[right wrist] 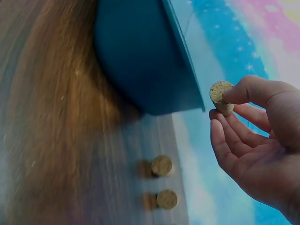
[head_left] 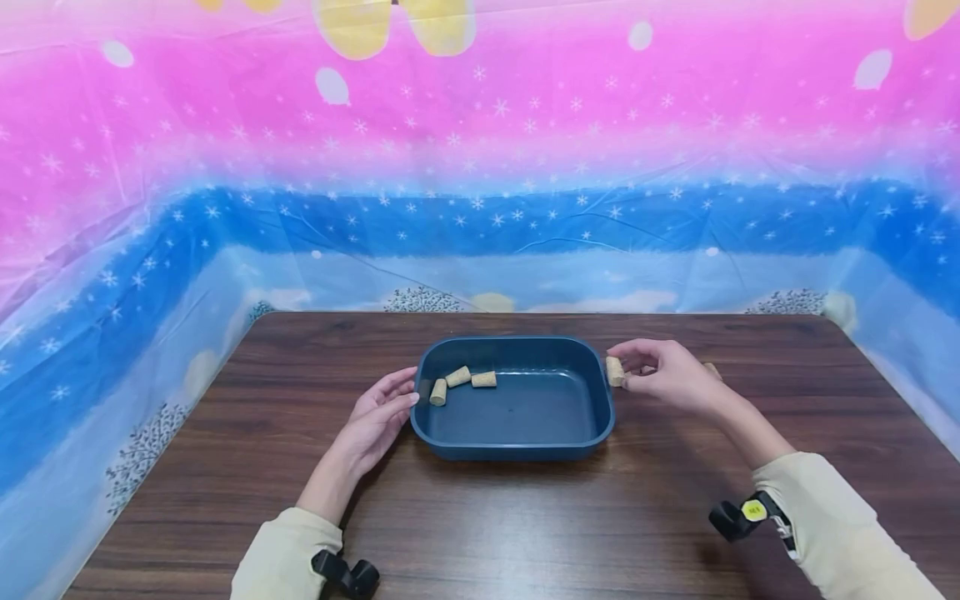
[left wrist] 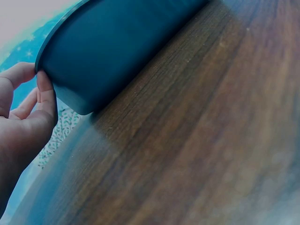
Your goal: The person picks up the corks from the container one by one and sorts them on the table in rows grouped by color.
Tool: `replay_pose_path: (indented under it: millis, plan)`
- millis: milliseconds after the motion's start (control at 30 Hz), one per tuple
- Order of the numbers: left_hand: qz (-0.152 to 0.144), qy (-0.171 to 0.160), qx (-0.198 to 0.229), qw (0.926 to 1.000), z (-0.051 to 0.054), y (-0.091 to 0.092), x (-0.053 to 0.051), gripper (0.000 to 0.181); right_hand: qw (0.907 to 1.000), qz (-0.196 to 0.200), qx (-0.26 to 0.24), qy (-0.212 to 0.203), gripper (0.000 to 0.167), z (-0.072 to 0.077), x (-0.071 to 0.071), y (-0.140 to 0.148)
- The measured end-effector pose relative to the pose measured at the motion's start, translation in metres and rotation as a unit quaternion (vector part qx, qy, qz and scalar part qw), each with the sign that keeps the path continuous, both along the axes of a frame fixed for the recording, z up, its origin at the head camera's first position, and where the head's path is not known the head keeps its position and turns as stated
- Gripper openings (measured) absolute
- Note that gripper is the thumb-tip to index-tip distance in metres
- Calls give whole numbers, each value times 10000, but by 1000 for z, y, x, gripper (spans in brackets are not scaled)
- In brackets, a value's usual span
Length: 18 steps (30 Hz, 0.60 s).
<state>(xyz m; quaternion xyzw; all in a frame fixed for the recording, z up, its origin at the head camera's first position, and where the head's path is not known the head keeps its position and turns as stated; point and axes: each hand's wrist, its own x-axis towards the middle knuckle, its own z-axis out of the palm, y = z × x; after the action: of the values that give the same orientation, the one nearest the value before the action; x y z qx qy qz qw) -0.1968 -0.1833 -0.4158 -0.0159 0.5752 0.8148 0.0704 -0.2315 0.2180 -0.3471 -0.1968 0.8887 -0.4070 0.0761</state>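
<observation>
Three corks (head_left: 458,377) lay inside the blue bin (head_left: 540,408), left hand (head_left: 375,421) pinching its rim (head_left: 517,451); the right hand (head_left: 675,377) pinched another cork (head_left: 615,372), with two more corks (right wrist: 162,165) apparently left outside.

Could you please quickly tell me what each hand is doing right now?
Left hand: closed, gripping the blue bin at its left rim.
Right hand: closed, pinching a cork by the bin's right side.

Pink and blue drape (head_left: 555,117) — brown wooden table (head_left: 480,533).
</observation>
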Motion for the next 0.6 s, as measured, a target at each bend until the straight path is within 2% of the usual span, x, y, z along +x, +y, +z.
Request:
replay_pose_path:
  millis: [300,600]
  plan:
    - [-8,52,106,9999,1,0,1,51,9997,141,28,-209,43,-21,3,22]
    - [-10,36,117,9999,0,0,1,50,9977,115,40,-672,44,-40,5,32]
